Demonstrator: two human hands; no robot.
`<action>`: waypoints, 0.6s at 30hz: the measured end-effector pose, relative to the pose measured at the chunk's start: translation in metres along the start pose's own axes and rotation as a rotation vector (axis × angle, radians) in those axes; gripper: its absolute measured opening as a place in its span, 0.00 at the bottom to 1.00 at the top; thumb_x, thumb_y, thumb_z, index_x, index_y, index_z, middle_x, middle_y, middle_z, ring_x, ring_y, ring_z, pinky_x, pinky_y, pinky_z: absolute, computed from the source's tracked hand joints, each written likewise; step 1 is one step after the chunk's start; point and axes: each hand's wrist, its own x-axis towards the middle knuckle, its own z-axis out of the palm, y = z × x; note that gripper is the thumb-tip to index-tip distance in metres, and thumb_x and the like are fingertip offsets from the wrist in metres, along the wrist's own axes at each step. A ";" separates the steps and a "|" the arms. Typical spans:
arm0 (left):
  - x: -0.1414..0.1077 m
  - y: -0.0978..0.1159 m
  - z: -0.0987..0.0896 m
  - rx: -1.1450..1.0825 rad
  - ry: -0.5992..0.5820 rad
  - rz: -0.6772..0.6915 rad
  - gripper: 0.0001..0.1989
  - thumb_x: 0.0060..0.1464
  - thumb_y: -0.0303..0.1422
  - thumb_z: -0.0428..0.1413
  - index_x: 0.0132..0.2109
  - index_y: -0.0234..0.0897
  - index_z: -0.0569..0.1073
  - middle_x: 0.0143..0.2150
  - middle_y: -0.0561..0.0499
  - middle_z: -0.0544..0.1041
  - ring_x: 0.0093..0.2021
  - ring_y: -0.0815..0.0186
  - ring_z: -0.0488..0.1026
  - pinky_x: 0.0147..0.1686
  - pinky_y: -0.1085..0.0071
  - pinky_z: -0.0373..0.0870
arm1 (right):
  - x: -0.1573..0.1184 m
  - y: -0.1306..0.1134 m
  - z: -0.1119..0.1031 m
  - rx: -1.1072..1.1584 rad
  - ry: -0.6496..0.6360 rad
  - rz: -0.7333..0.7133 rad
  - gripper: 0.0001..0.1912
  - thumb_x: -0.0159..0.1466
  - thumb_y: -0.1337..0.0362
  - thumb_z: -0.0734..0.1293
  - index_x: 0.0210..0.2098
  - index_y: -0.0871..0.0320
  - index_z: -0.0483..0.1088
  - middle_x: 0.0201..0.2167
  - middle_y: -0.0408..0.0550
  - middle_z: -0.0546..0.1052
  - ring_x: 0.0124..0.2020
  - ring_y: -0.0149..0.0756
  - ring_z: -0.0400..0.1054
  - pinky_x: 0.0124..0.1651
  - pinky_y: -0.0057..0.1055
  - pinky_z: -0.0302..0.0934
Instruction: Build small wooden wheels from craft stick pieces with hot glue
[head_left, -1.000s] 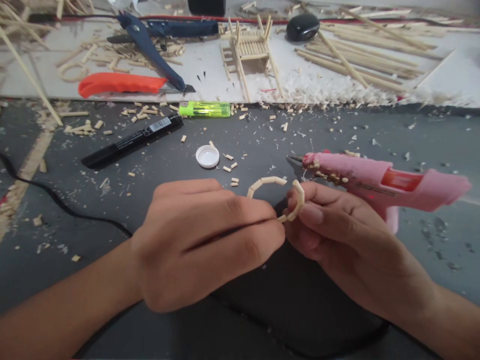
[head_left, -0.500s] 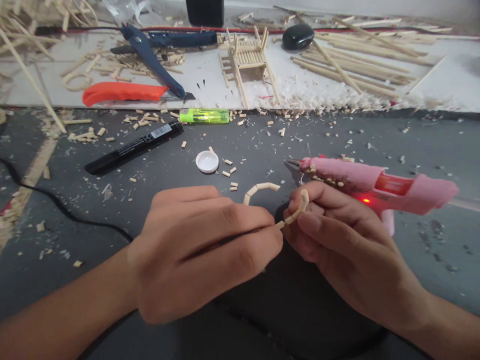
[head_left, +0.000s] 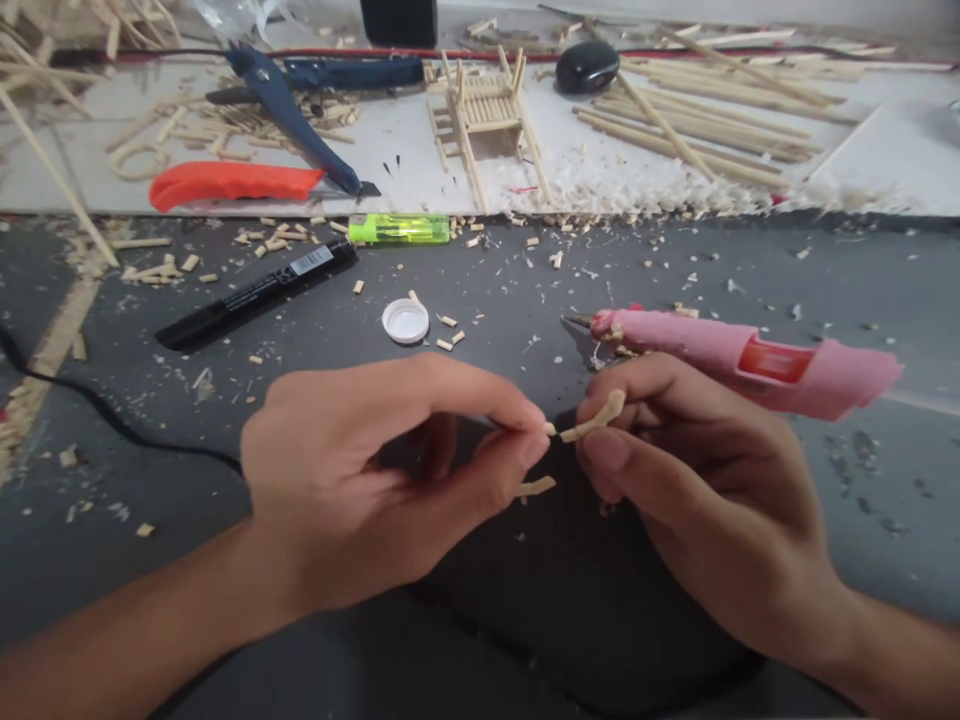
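Note:
My left hand (head_left: pixel 352 480) is closed in a pinch, thumb against forefinger, with a tiny pale wooden end showing at its fingertips. Below the thumb juts a short curved wooden strip (head_left: pixel 537 487); most of it is hidden behind the hand. Between the thumb and fingers of my right hand (head_left: pixel 697 480) is a bent strip of small wooden stick segments (head_left: pixel 600 417). The two pinched ends nearly meet over the dark tabletop, and I cannot tell whether they touch. Just behind my right hand lies a pink hot glue gun (head_left: pixel 675 345), nozzle pointing left.
A white bottle cap (head_left: pixel 406 321), black marker (head_left: pixel 255 297) and green lighter (head_left: pixel 399 229) lie ahead. Farther back are an orange cutter knife (head_left: pixel 236 183), blue pliers-like tool (head_left: pixel 296 120), miniature stick chair (head_left: pixel 489 108), black mouse (head_left: pixel 587 67) and wooden sticks (head_left: pixel 705 130). Wood scraps are scattered around.
My left hand has rolled over, so its thumb and forefinger pinch now show. The curved strip's free end has swung from above the fingers to below them. My right hand keeps its strip, slightly turned.

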 end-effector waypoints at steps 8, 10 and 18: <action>-0.002 -0.005 0.007 -0.316 0.119 -0.228 0.04 0.56 0.29 0.66 0.35 0.43 0.80 0.29 0.60 0.79 0.25 0.75 0.72 0.24 0.78 0.70 | 0.003 -0.003 0.000 -0.023 -0.025 0.089 0.06 0.67 0.64 0.71 0.32 0.54 0.73 0.21 0.38 0.67 0.23 0.24 0.57 0.23 0.22 0.53; -0.001 -0.006 0.009 -0.449 0.163 -0.291 0.04 0.56 0.27 0.66 0.37 0.42 0.81 0.32 0.59 0.80 0.26 0.75 0.72 0.25 0.78 0.70 | 0.003 -0.004 -0.001 -0.016 -0.028 0.120 0.08 0.66 0.62 0.72 0.31 0.54 0.73 0.21 0.38 0.67 0.23 0.24 0.57 0.23 0.22 0.53; 0.020 -0.013 0.006 -0.931 0.424 -0.517 0.11 0.60 0.21 0.58 0.30 0.34 0.79 0.27 0.54 0.76 0.21 0.78 0.64 0.19 0.81 0.63 | 0.005 -0.005 -0.001 -0.045 -0.045 0.132 0.10 0.65 0.58 0.73 0.30 0.53 0.72 0.21 0.39 0.69 0.22 0.25 0.58 0.21 0.24 0.52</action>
